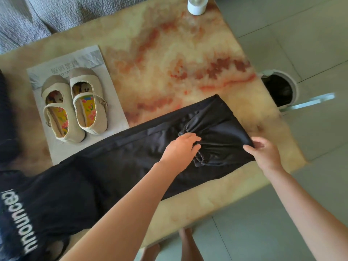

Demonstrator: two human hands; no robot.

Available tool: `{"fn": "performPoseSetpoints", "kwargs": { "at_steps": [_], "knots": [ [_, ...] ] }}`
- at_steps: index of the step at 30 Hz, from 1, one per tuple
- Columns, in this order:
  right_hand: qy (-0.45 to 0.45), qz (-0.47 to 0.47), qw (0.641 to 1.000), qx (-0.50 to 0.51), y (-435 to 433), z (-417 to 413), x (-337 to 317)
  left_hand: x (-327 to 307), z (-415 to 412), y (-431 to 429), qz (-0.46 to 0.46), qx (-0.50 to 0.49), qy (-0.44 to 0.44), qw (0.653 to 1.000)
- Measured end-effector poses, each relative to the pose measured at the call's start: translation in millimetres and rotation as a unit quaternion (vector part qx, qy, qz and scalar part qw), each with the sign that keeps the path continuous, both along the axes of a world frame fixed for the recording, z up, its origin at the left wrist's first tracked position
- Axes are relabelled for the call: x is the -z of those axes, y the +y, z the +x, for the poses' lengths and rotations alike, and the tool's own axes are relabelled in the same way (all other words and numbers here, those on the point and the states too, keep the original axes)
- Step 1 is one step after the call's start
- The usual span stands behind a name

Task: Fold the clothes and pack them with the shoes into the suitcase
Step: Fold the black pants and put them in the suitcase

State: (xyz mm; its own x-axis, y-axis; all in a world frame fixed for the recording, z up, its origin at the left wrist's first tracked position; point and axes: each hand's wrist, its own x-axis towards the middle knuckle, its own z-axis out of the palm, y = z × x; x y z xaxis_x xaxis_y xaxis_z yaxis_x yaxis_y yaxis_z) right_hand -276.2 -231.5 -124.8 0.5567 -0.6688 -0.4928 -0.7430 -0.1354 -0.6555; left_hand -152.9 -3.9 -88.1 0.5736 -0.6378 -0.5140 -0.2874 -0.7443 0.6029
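left hand fingers curl on bunched folds of long black cloth garment, stretched leftward from them; right hand pinches its end corner. risk: bunch slips, fold sets crooked.

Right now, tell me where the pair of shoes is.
In the head view the pair of shoes sits on the left of the table, side by side on a printed sheet, just beyond the black trousers.

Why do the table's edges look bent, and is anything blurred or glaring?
Head view: the wide-angle lens bows the table edges slightly; light is soft, without harsh glare; the black garment shows little detail; the lettered garment at the lower left looks smeared.
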Motion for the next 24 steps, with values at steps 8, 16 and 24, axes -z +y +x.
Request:
{"fn": "performPoseSetpoints", "kwargs": {
  "at_steps": [8,16,24],
  "knots": [
    [0.017,-0.024,0.996,0.088,7.7,-27.9,9.5,-5.0,38.6,-62.8,-0.004,-0.157,-0.065,0.985],
    [-0.017,0.004,0.989,0.147,9.4,-29.9,21.8,-2.8,51.8,-101.6,0.040,-0.215,0.023,0.975],
    [-0.017,-0.007,0.990,0.138,-2.6,-44.3,29.8,-5.5,65.8,-91.6,-0.008,-0.401,-0.003,0.916]
  ]
}}
